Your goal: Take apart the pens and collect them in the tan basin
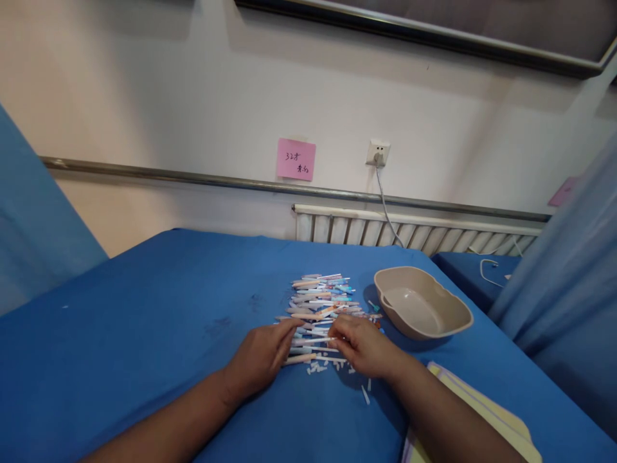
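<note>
A pile of slim pen-like sticks [308,299] in white, grey, peach and blue lies crosswise on the blue cloth [144,334]. At the pile's near left side, my left hand [264,355] has its fingers closed at the stick ends. What it grips is hidden. My right hand [364,344] pinches the right end of a thin white stick [315,340], which reaches across toward my left fingers. Small white tips [317,368] are scattered just below the pile. Two more white pieces lie nearer to me, below my right hand.
A beige plastic basin [424,305] stands right of the pile. A folded yellow cloth [482,405] lies under my right forearm. Behind the table are a radiator [357,228] and a plugged socket [378,153]. Blue curtains [563,302] hang on both sides.
</note>
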Available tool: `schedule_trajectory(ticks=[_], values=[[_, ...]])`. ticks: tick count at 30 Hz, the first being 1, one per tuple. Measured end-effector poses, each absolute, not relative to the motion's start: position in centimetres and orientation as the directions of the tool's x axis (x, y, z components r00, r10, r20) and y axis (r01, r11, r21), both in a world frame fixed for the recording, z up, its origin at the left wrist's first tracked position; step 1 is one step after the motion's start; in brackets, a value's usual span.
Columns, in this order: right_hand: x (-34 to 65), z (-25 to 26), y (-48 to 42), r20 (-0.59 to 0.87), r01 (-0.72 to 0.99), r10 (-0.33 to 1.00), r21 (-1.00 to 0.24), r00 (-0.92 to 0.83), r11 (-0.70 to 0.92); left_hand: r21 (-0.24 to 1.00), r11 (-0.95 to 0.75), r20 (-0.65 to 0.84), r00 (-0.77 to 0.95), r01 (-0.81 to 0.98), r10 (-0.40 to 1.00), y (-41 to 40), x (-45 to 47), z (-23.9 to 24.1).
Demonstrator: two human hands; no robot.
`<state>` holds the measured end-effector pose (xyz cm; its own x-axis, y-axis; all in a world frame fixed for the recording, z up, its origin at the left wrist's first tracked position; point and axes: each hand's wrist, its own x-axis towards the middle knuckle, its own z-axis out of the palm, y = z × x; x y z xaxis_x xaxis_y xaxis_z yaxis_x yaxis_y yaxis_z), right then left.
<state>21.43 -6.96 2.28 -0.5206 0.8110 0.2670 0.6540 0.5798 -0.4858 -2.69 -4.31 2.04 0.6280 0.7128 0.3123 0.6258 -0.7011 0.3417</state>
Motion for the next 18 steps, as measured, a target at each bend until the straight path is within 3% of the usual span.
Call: schedule_trajectory(ticks=[6,12,15,18], values=[[23.5,2.7,-6.5,0.192,0.721,0.861,-0.478,-0.471,0.502,0.372,-0.655,0.401,0.523,0.657,0.752,-4.1,-2.9,2.2],[23.9,3.0,-6.7,0.094,0.708,0.851,-0.513,-0.517,0.486,0.52,-0.585,0.451,0.382,0.622,0.807,-3.8,-3.3,2.0],[23.0,2.8,-7.1,0.061,0.701,0.836,-0.514,-0.545,0.494,0.564,-0.586,0.378,0.449,0.582,0.809,-4.0,-2.7,1.8],[22.0,2.8,-7.6,0.076,0.692,0.816,-0.488,-0.573,0.532,0.531,-0.668,0.308,0.615,0.521,0.726,-4.7,-1.9,1.7]])
